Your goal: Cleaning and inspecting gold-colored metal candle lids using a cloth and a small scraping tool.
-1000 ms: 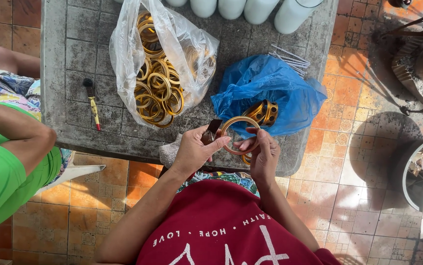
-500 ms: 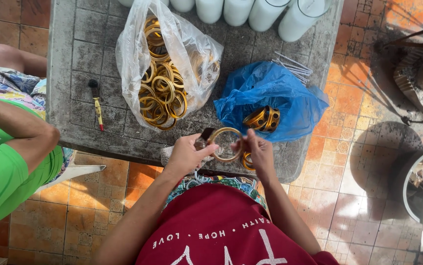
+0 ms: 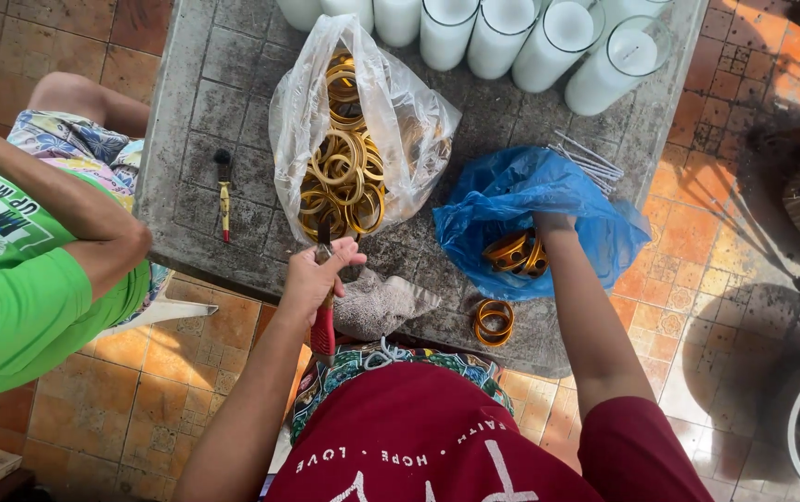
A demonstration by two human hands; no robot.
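Looking down, I see the grey tiled worktop (image 3: 233,84) filling most of my view, with a row of white candles in glass jars (image 3: 549,42) along its far edge. A clear plastic bag (image 3: 391,112) heaped with gold rings lies toward the middle, and a blue plastic bag (image 3: 530,200) lies just right of it, nearer the front edge, with thin metal rods (image 3: 590,158) poking out behind it. A person in a green shirt (image 3: 19,297) sits off the left edge. My right hand (image 3: 553,226) is pushed into the blue bag's mouth over more gold rings (image 3: 514,253); whether it grips anything, I cannot tell. My left hand (image 3: 316,274) is clenched around a red-handled tool (image 3: 323,330) at the front edge, beside a grey rag (image 3: 381,302). One stack of gold rings (image 3: 494,321) lies on the front edge below the blue bag. A small red-and-yellow tool (image 3: 223,200) lies near the left edge.
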